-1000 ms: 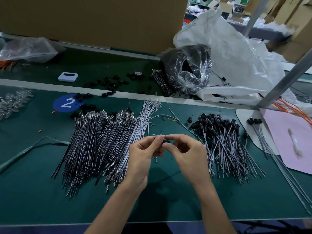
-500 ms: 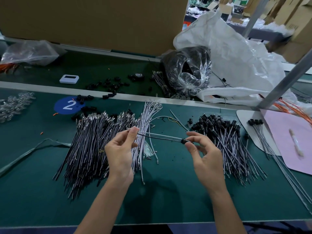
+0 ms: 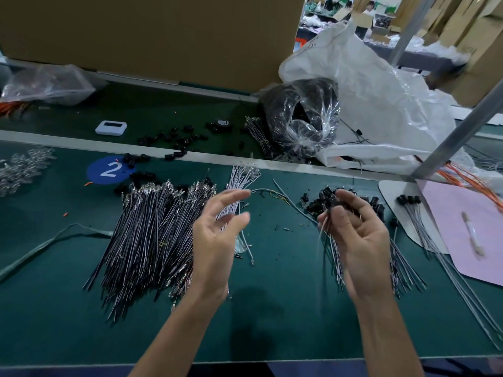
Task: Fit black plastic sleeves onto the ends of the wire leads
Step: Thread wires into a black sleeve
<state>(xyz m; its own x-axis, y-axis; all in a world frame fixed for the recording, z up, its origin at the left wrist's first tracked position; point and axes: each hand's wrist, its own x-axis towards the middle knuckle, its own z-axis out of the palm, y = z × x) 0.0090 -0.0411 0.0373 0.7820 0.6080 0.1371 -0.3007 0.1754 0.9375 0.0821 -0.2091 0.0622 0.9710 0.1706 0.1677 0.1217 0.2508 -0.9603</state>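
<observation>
Looking down on a dark green bench mat (image 3: 285, 308), I have a tall cardboard wall (image 3: 152, 34) at the far side and a crumpled white sack (image 3: 381, 104) far right. A clear bag of black coils (image 3: 302, 118) leans on the sack. A pale rail (image 3: 68, 144) runs across between the near mat and a far strip, where loose black sleeves (image 3: 174, 137) lie scattered.

The bare leads (image 3: 152, 232) are thin grey wires with metal tips, fanned in a big heap on the left. The finished leads (image 3: 402, 268) lie right of centre, their black caps bunched at the far end.

My left hand (image 3: 217, 235) hangs over the bare heap with its fingers loose and nothing in them. My right hand (image 3: 359, 235) pinches one sleeved lead (image 3: 325, 232) just above the finished pile; it is blurred.

A pink sheet (image 3: 468, 213) and a slanted metal post (image 3: 457, 131) close in the right side. Bare mat lies between the two heaps and along the near edge.
</observation>
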